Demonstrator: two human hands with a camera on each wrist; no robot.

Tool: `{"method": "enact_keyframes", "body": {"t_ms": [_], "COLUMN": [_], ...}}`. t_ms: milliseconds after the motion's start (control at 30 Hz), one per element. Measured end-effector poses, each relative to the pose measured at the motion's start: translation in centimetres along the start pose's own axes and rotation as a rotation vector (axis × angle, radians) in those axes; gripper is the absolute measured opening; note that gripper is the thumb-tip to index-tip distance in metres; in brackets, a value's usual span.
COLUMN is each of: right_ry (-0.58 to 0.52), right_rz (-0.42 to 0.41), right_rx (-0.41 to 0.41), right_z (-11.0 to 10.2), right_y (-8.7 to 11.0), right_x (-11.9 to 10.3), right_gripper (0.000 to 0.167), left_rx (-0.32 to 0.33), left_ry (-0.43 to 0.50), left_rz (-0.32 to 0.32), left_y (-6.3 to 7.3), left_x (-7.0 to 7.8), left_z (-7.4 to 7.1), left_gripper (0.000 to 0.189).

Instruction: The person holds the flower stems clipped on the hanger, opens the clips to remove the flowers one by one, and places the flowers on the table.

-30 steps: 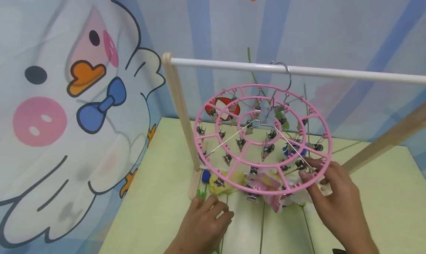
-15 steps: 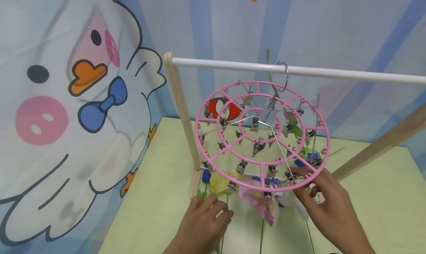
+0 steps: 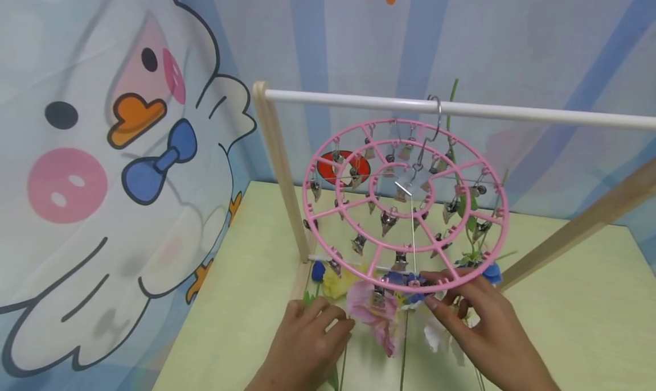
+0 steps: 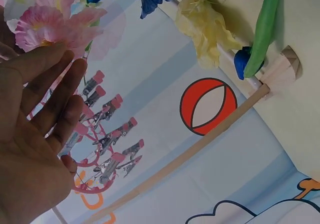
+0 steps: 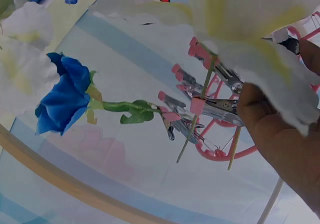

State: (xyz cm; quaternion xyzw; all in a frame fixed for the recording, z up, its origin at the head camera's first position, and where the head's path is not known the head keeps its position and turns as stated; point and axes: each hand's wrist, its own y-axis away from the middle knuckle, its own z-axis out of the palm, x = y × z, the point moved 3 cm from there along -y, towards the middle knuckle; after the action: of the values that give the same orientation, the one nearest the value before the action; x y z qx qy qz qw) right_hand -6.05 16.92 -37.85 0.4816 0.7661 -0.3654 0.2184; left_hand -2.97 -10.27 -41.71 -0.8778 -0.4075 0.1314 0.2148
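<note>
A pink round clip hanger [image 3: 394,287] hangs by its metal hook from the white rail. My right hand [image 3: 476,317] is at its front rim, thumb and forefinger pinching a metal clip there; in the right wrist view a white flower [image 5: 225,14] partly hides the fingers. Clipped on the hanger are a pink flower [image 3: 376,311] at the front and a blue rose [image 5: 67,99] by its stem. Below the hanger's front left, my left hand [image 3: 310,334] has loosely bent fingers and holds nothing. A green stem lies under it.
The white rail [image 3: 333,98] spans two wooden uprights, the left post [image 3: 279,169] and the right post [image 3: 584,226]. A yellow flower [image 3: 340,280] and a blue rosebud [image 3: 318,271] lie by the left foot. A printed backdrop [image 3: 512,49] stands behind.
My right hand has moved left along the front, and the hanger has turned with it. The pink flower has shifted left, the blue rose right. My left hand has barely moved.
</note>
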Motion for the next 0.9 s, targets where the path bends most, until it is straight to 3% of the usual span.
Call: {"method": "enact_keyframes", "body": {"t_ms": [333,567,767,900], "right_ry": [0.001,0.038,0.013,-0.023], "right_rz": [0.088,0.068,0.058,0.092], "right_rx": [-0.038,-0.030,-0.068,-0.104], "right_z": [1.3,1.7,1.6,1.6], "right_y": [0.2,0.6,0.8,0.9], "right_x": [-0.5,-0.7,-1.2,-1.6], "right_gripper": [0.015,0.019,0.021,0.017], "left_rx": [0.081,0.149,0.233,0.300], "left_ry": [-0.020,0.013,0.037,0.077], "left_rz": [-0.046,-0.106,-0.192,-0.183], "left_y": [0.8,1.0,0.9,0.7], "left_x": [-1.4,-2.0,-2.0,-1.7], "left_z": [-1.4,-2.9,-4.3,-4.8], "left_gripper": [0.021,0.008,0.043,0.037]}}
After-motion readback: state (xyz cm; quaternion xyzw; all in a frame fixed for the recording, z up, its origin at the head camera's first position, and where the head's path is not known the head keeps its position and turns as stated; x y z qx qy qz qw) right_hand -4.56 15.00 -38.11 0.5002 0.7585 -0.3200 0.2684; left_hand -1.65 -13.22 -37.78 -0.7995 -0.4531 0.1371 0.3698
